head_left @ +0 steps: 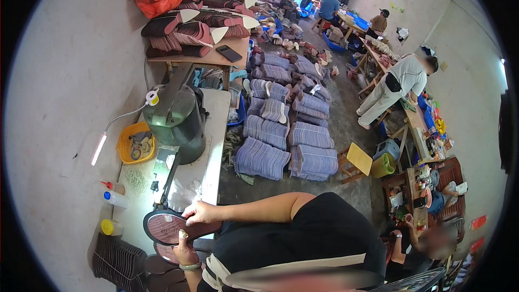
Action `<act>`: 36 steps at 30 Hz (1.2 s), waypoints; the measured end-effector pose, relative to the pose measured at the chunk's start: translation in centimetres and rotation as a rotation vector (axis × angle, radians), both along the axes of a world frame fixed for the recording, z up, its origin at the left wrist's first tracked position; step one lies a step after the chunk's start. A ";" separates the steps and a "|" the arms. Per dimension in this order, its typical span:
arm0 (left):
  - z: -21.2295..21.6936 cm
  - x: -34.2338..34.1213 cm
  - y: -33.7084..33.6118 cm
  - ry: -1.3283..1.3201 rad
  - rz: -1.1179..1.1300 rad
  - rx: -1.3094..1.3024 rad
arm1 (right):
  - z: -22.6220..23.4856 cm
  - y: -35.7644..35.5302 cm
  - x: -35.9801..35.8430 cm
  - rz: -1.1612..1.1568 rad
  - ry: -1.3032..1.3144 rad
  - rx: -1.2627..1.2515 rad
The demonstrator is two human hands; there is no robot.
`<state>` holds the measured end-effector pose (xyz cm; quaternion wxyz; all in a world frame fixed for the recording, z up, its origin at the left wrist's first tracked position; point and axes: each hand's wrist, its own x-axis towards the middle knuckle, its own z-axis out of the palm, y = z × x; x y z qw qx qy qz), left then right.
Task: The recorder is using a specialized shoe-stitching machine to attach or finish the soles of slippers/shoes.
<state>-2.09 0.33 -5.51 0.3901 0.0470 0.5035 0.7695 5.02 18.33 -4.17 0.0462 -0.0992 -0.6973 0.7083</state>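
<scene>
Both hands hold a dark reddish-brown shoe sole (165, 228) with a black rim, close to the narrow end of a green sewing machine (175, 111). My right hand (200, 212) reaches across from the right, its fingers closed on the sole's upper edge. Below it, my left hand (185, 249) grips the lower edge, with a pale wrapping on the thumb and a bracelet at the wrist. A second reddish sole (164, 252) shows partly beneath the held one. The fingers under the sole are hidden.
Bottles (116, 199) and a yellow basket (136, 143) stand left of the machine. A stack of dark soles (116, 262) sits at lower left. Striped bundles (265, 157) cover the floor ahead, beside a yellow-topped stool (359, 159). Several people work at tables along the right.
</scene>
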 end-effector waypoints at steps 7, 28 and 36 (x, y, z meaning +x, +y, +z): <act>0.1 0.1 0.5 -0.022 -0.050 -0.015 | 0.3 0.1 0.5 -0.047 0.026 0.032; -1.0 0.0 -0.4 0.235 -0.064 -0.102 | 0.9 -0.3 -0.4 -0.064 -0.007 -0.086; -0.6 -0.2 -0.3 0.163 -0.022 -0.058 | 1.2 -0.6 -1.0 -0.082 0.011 -0.189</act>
